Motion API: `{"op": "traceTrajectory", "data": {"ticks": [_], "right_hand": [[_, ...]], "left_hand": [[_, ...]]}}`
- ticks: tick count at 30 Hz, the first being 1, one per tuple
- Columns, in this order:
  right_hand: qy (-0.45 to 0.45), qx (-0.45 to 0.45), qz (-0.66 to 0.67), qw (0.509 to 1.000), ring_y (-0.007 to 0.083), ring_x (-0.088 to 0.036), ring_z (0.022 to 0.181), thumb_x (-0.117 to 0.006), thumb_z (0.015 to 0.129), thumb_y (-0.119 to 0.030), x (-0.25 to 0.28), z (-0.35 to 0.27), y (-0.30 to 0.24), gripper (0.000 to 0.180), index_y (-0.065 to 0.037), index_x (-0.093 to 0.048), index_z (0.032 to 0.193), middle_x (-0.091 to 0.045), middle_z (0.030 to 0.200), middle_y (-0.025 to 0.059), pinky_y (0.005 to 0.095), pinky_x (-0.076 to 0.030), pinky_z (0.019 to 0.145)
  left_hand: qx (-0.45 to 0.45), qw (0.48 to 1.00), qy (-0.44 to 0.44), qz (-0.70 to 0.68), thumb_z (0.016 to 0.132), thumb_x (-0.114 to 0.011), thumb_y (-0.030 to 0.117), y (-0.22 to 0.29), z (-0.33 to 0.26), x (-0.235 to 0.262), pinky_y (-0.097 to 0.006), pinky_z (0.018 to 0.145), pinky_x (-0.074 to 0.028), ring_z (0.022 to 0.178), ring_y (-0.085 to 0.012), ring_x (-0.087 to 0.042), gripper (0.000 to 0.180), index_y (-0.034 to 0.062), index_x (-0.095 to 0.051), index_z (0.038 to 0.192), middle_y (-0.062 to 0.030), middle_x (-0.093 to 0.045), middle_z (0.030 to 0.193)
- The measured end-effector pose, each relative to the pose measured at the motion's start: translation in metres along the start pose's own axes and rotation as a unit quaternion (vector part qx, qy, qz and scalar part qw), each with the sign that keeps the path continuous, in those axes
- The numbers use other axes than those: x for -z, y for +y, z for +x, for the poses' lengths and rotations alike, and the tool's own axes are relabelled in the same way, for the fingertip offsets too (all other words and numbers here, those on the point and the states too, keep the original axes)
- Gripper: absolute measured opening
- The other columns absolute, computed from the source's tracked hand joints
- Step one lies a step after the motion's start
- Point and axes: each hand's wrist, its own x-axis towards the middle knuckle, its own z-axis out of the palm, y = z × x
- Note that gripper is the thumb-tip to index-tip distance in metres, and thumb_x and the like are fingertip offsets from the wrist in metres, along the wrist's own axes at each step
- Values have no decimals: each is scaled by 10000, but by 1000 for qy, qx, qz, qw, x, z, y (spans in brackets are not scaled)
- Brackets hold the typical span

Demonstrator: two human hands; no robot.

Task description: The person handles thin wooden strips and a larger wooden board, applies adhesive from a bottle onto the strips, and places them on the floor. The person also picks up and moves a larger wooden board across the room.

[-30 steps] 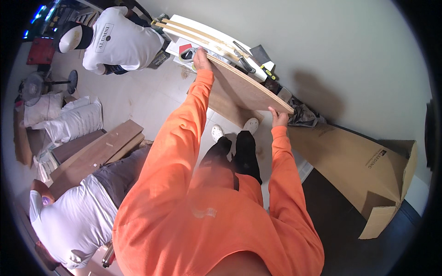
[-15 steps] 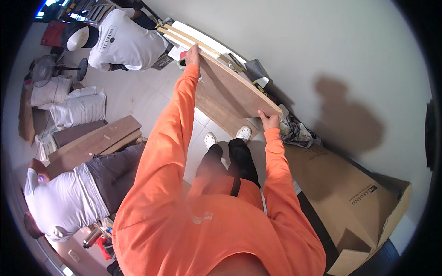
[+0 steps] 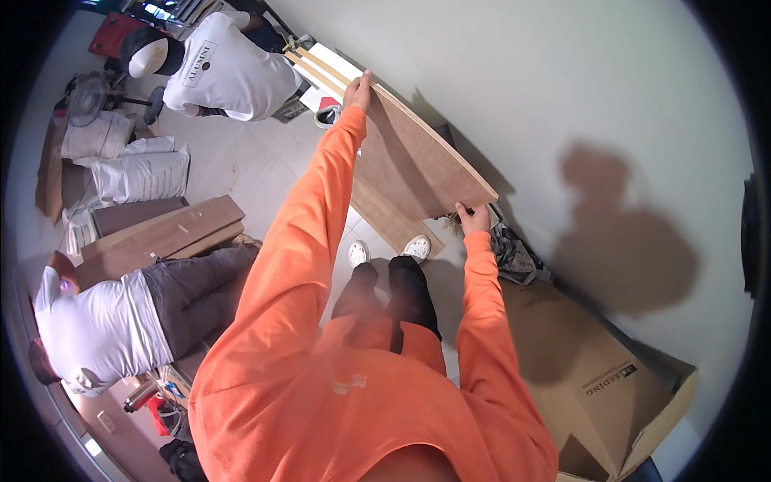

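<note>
A broad brown wooden board [image 3: 414, 157] is held up in front of me, tilted, close to the wall. My left hand [image 3: 359, 91] grips its far left corner, fingers closed over the edge. At the near right corner my right hand [image 3: 474, 218] is closed on the lower edge, thumb showing against the face. Below the board, a long wooden plank [image 3: 393, 218] lies on the tiled floor by my white shoes. The board hides most of what stands behind it.
A large cardboard box [image 3: 578, 369] lies at right along the wall. Two people in white shirts [image 3: 233, 68] [image 3: 104, 333] work at far left and near left. White sacks [image 3: 144, 173], stacked brown boards [image 3: 161, 241] and a fan [image 3: 88, 98] stand at left. A crumpled plastic bag [image 3: 514, 255] sits by the wall.
The board has been raised slightly and shifted right, covering the items along the wall behind it. Both hands keep their hold. My view has turned a little.
</note>
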Motion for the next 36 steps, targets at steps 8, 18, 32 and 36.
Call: {"op": "traceTrajectory", "data": {"ticks": [8, 18, 32, 36], "right_hand": [[-7, -27, 81, 996, 305, -629, 880, -771, 741, -143, 0, 11, -1, 367, 28, -600, 1016, -645, 985, 180, 402, -489, 782], [-64, -62, 51, 995, 275, -576, 1113, -772, 758, -56, 16, 3, -10, 553, 61, -465, 1203, -571, 1202, 184, 374, -474, 947], [-394, 182, -429, 792, 218, -593, 580, -547, 922, -140, 42, -143, 66, 163, -23, -656, 951, -667, 813, 112, 362, -468, 500], [-488, -121, -208, 839, 195, -600, 593, -477, 948, -92, -8, -152, 43, 212, -69, -516, 1155, -631, 880, 103, 329, -460, 470]], "left_hand": [[8, 996, 18, 83, 868, -484, 641, 18, 2, -5, -345, 871, -437, 937, -246, -578, 675, 26, -675, 1071, -139, -642, 943], [-57, 984, 158, -51, 946, -429, 508, -16, -10, -1, -476, 861, -447, 892, -444, -589, 600, -49, -639, 1019, -275, -634, 892], [628, 744, 153, 168, 908, -521, 265, -350, -743, 246, -452, 1001, -440, 1199, -343, -543, 328, 123, -640, 1178, -192, -585, 1262], [558, 448, 672, -191, 925, -381, 474, -383, -916, 256, -458, 963, -423, 1136, -377, -568, 570, 28, -611, 1196, -267, -585, 1216]]}}
